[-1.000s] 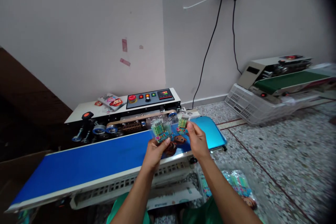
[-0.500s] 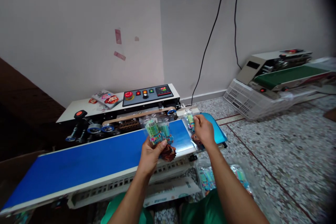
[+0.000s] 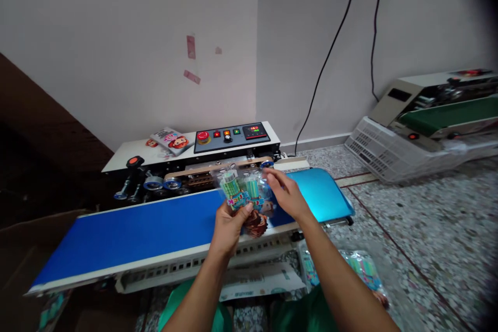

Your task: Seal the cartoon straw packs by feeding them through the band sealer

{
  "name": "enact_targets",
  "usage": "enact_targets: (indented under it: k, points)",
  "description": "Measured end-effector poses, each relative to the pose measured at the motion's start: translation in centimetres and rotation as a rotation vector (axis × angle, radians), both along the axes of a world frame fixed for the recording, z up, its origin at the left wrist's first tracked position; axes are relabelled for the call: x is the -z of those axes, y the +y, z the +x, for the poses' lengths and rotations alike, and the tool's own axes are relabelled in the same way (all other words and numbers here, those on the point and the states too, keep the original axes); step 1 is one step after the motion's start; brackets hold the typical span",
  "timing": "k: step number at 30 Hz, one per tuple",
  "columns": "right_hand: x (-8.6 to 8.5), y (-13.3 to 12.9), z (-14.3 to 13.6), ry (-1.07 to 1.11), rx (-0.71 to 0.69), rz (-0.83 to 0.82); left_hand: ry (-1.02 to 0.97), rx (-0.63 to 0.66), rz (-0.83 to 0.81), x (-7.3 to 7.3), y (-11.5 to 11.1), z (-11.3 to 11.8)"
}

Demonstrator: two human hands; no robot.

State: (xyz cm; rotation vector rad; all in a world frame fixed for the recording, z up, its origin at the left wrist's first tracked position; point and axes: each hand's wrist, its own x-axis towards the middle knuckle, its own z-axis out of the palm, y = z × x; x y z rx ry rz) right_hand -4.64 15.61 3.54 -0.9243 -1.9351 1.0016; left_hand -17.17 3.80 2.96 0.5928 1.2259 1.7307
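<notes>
My left hand point(image 3: 229, 223) grips a clear plastic packet point(image 3: 243, 196) printed with a cartoon figure and holding green and blue sticks, above the blue conveyor belt point(image 3: 132, 231) of a band sealer machine point(image 3: 202, 166). My right hand point(image 3: 286, 196) is at the packet's right edge with its fingers spread, touching or just beside it. Whether a second packet lies behind the first, I cannot tell.
The sealer's control panel point(image 3: 232, 135) shows a red button and lit display. A flat cartoon-printed pack point(image 3: 171, 140) lies on the machine top. More packets point(image 3: 361, 272) sit in a bag on the floor at my right. A second sealer point(image 3: 439, 111) rests on a white crate point(image 3: 389, 153).
My right hand carried a second packet out to the belt's right end, then came back to the left hand's packet with open fingers. The camera view shifted slightly.
</notes>
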Motion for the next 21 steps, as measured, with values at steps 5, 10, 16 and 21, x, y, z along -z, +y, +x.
enact_targets:
  k: [5,10,16,21]
  points:
    - [-0.6,-2.3,-0.3,0.255,-0.144,-0.189,-0.028,-0.011,0.016,0.0,0.2,0.2]
    - [-0.3,-1.7,-0.3,0.448,0.013,-0.213,-0.062,-0.043,0.012,0.3,0.5,0.4]
    - [-0.1,1.4,2.8,0.149,0.342,-0.044,0.0,0.0,-0.005,-0.2,0.2,0.2]
    - [1.3,3.9,4.6,-0.326,0.456,0.097,-0.029,0.044,0.006,-0.5,0.1,0.4]
